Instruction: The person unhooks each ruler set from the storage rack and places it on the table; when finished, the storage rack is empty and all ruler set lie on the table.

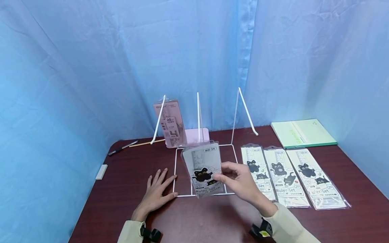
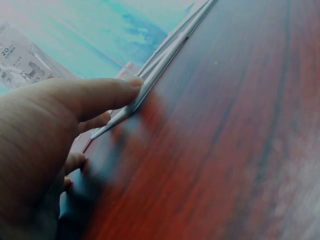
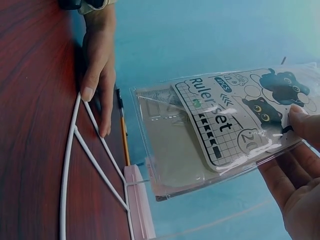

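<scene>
My right hand (image 1: 219, 177) pinches a clear ruler-set pack (image 1: 203, 167) with black cats by its lower edge and holds it upright over the base of a white wire rack (image 1: 175, 168). In the right wrist view the thumb (image 3: 302, 121) lies on the ruler-set pack (image 3: 225, 130). My left hand (image 1: 161, 182) lies flat on the table, fingers straight, with a fingertip against the rack's front-left corner. In the left wrist view its finger (image 2: 107, 92) touches the wire rack (image 2: 160, 65). A pink ruler pack (image 1: 171, 123) leans in the rack's left slot.
Three more cat ruler packs (image 1: 285, 177) lie side by side right of the rack. A green notebook (image 1: 304, 133) is at the back right. A pen (image 1: 121, 147), a pencil (image 1: 146, 143) and a white eraser (image 1: 101, 172) lie at the left. Blue curtains surround the brown table (image 1: 212, 219).
</scene>
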Motion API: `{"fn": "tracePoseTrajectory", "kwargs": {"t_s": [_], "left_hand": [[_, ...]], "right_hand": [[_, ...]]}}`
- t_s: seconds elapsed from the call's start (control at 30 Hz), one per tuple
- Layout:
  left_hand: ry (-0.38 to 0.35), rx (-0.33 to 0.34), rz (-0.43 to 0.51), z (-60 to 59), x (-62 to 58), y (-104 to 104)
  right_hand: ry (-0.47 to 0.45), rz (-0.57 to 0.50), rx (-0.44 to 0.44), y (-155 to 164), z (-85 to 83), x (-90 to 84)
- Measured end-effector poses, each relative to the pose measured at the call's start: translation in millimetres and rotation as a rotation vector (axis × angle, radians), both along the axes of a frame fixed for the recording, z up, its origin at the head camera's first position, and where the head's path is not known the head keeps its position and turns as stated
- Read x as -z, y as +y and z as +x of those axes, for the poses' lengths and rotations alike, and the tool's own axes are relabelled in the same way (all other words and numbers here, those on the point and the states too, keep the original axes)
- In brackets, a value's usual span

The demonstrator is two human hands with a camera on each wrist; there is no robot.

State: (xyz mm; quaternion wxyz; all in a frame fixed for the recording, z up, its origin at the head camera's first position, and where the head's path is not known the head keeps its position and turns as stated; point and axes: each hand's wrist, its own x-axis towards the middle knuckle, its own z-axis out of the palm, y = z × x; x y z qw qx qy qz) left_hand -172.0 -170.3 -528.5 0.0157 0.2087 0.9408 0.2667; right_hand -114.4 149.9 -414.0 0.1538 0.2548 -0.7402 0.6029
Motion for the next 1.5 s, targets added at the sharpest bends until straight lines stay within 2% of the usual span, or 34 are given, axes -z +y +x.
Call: {"fn": "tracePoseTrajectory", "kwargs": {"t_s": [0.27,0.43,0.67,0.9,1.17,1.5], "left_hand": [[-0.003,0.000,0.010,0.8,0.1,1],[-0.004,0.004,0.017,0.9,-0.5,1],[-0.018,0.003,0.001,0.0,-1.5,0],[-0.030,-0.002,0.001,-0.1,-3.0,1],[-0.032,-0.009,-0.014,-1.2,-2.0,1],[-0.030,-0.008,-0.023,-1.1,-1.8,1]], "right_hand": [[0.051,-0.034,-0.049,6,10.2,-2.7],[0.054,-0.007,-0.003,18,12.4,1.5],[-0.066,0.056,0.134,35,14.1,8.2],[-0.163,0.048,0.183,56,11.1,17.4],[-0.228,0.040,0.275,82,10.2,23.9],[-0.255,0.049,0.356,117,11.9,29.7]]}}
